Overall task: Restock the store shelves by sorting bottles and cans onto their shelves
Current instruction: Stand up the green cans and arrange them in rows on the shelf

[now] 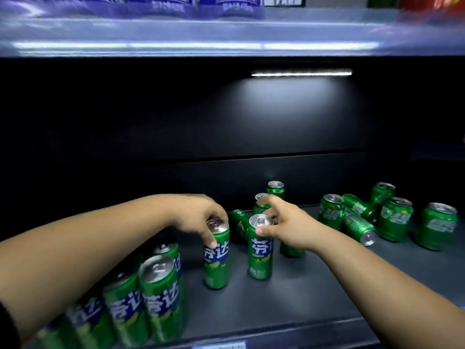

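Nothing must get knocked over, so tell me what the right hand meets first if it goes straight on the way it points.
The right hand points leftward into the shelf. First comes the middle slim can, which its thumb seems to touch; the rear can lies just beyond its forefinger, depth unclear.

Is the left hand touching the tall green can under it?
Touching. In the head view the left hand curls over the top of the tall green can, thumb on its side.

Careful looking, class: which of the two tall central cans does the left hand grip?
The left can, top gripped by the left hand; the right hand touches the right can.
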